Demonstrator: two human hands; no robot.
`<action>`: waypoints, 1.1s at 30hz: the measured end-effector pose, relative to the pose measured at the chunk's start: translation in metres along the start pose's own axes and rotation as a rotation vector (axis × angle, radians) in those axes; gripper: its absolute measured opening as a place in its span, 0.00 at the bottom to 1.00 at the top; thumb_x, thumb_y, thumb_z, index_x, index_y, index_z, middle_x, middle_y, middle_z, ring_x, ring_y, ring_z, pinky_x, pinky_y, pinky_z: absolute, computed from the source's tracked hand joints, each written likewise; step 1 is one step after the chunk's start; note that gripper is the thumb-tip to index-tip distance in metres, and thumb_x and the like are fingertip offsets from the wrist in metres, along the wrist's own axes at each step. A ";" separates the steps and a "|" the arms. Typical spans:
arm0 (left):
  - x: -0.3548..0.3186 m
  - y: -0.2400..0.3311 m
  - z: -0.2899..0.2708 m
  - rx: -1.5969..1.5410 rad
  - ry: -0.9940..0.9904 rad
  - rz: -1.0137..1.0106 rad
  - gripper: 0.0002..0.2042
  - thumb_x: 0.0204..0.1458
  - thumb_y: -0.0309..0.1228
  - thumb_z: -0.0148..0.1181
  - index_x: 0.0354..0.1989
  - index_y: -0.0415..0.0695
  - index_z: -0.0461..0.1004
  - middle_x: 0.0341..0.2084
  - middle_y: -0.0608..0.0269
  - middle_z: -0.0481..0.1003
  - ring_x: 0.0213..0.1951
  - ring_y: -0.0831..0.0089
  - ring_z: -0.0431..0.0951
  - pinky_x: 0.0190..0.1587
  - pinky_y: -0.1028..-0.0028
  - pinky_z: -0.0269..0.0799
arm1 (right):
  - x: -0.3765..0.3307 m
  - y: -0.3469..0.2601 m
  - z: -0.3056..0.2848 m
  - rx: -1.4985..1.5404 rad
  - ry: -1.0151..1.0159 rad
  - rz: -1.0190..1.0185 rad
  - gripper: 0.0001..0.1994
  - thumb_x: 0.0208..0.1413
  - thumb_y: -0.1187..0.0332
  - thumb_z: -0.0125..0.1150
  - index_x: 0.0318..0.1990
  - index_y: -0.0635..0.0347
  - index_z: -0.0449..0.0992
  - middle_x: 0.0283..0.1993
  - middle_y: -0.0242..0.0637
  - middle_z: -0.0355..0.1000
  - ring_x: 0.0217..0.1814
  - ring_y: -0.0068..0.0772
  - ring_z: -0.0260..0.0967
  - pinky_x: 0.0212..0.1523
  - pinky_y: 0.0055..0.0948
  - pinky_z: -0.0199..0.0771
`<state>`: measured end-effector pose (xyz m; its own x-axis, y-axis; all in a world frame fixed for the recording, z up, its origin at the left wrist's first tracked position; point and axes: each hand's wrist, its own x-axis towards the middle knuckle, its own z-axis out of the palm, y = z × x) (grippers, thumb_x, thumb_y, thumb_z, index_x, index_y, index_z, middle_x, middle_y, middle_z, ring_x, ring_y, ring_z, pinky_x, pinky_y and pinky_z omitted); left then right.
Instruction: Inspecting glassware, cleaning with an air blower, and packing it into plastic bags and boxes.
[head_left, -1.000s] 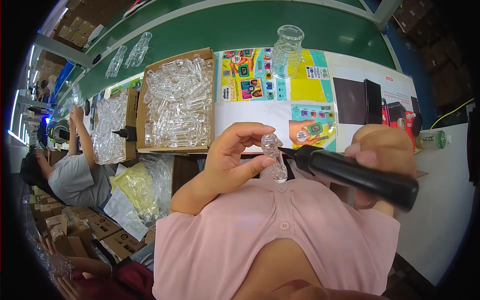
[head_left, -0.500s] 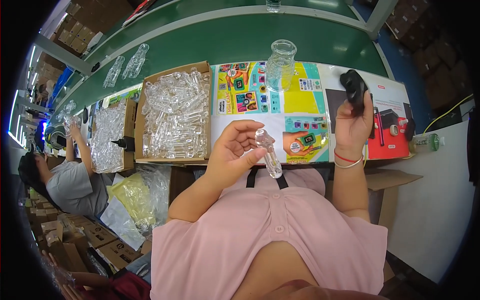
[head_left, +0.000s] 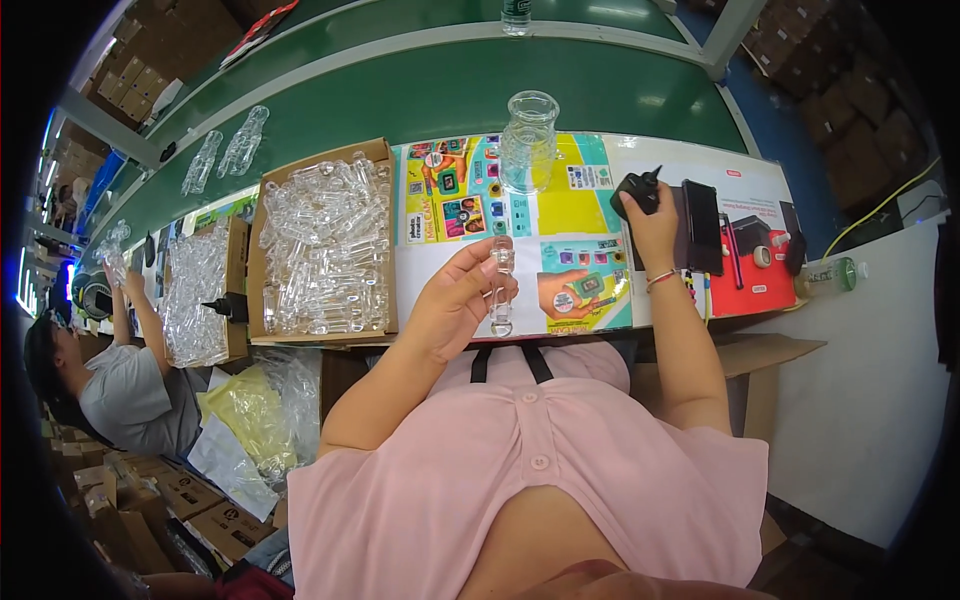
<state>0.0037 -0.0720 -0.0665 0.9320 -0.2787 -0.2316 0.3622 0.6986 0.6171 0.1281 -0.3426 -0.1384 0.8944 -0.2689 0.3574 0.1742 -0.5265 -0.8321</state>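
My left hand (head_left: pixel 450 305) is closed around a clear, glass-like tube with knobbed ends (head_left: pixel 502 312). The tube stands nearly upright in front of my chest, pinched between thumb and fingers. To the right, over the table, my right hand (head_left: pixel 655 232) grips a small black bottle with a pointed nozzle (head_left: pixel 636 194), its tip angled up and right. Between and beyond my hands a wide-mouthed clear vessel (head_left: pixel 529 150) stands on the colourful printed sheet (head_left: pixel 590 210). Left of my left hand, a cardboard box (head_left: pixel 393 200) is heaped with similar clear pieces (head_left: pixel 325 250).
A dark phone-like slab (head_left: pixel 704 228), a thin pen (head_left: pixel 733 255) and a lying green-tinted bottle (head_left: pixel 838 276) are at the right. Further left are a second box of clear pieces (head_left: pixel 197 290), another black nozzle bottle (head_left: pixel 228 306) and a co-worker in grey (head_left: pixel 140 385). Two clear figures (head_left: pixel 243 142) lie beyond.
My right hand has moved left with the black bottle, turning it so the nozzle shows, and uncovering the phone-like slab. My left hand has tipped the clear tube from slanted to nearly upright.
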 end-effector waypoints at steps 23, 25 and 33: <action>0.037 -0.035 0.020 0.012 -0.197 -0.244 0.12 0.47 0.28 0.60 0.36 0.44 0.62 0.32 0.61 0.72 0.36 0.73 0.74 0.41 0.75 0.71 | -0.084 -0.087 -0.023 0.721 -0.553 -0.288 0.17 0.53 0.66 0.54 0.47 0.63 0.60 0.42 0.44 0.69 0.49 0.40 0.66 0.60 0.44 0.53; 0.051 -0.038 0.019 0.280 -0.094 -0.019 0.19 0.45 0.30 0.63 0.41 0.42 0.60 0.34 0.59 0.72 0.37 0.69 0.74 0.41 0.73 0.70 | -0.085 -0.085 -0.024 0.839 -0.513 -0.165 0.16 0.53 0.67 0.54 0.46 0.63 0.61 0.41 0.44 0.70 0.48 0.40 0.67 0.59 0.44 0.55; 0.164 0.011 -0.039 1.641 0.620 1.039 0.40 0.34 0.31 0.70 0.56 0.40 0.52 0.41 0.54 0.70 0.44 0.64 0.71 0.47 0.70 0.67 | -0.080 -0.075 -0.037 1.194 -0.423 0.258 0.17 0.56 0.67 0.50 0.51 0.63 0.61 0.42 0.40 0.66 0.44 0.33 0.67 0.52 0.37 0.66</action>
<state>0.1615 -0.0844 -0.1267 0.7456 0.2161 0.6304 -0.2172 -0.8155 0.5365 0.0282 -0.3118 -0.0891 0.9790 0.1358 0.1518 0.0398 0.6032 -0.7966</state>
